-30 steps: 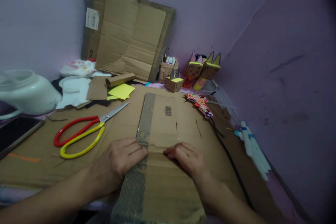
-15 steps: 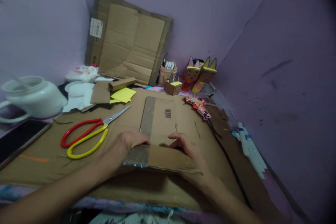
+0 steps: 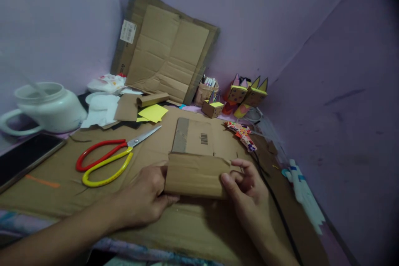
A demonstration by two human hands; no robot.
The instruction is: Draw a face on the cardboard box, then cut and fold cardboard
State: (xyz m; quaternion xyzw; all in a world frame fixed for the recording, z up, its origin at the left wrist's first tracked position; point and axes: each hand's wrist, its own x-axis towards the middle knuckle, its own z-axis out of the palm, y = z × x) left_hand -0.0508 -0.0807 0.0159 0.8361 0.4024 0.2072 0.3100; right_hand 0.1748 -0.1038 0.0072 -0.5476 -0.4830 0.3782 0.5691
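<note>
A piece of brown cardboard point(image 3: 196, 176) stands tilted up toward me near the table's front, its plain face showing. My left hand point(image 3: 152, 193) grips its left edge, with the thumb along the lower corner. At the right end my right hand point(image 3: 249, 191) pinches it, thumb on the near face and fingers behind. Just beyond lies flat cardboard with a barcode point(image 3: 204, 138) and a grey tape strip point(image 3: 181, 135); whether the two parts are joined is hidden. To the left rest scissors point(image 3: 124, 151) with one red and one yellow handle, blades closed.
Left are a phone point(image 3: 29, 160), a white pot point(image 3: 51, 110) and yellow paper point(image 3: 153, 113). A floral glue gun point(image 3: 241, 133) with a black cord lies right, near white sticks point(image 3: 304, 195). Cardboard animal figures point(image 3: 246, 95) and a pen holder point(image 3: 207, 89) stand behind.
The cardboard part has turned upright, so its plain face now shows instead of the taped one. Both hands have shifted to its ends. The view has swung slightly left.
</note>
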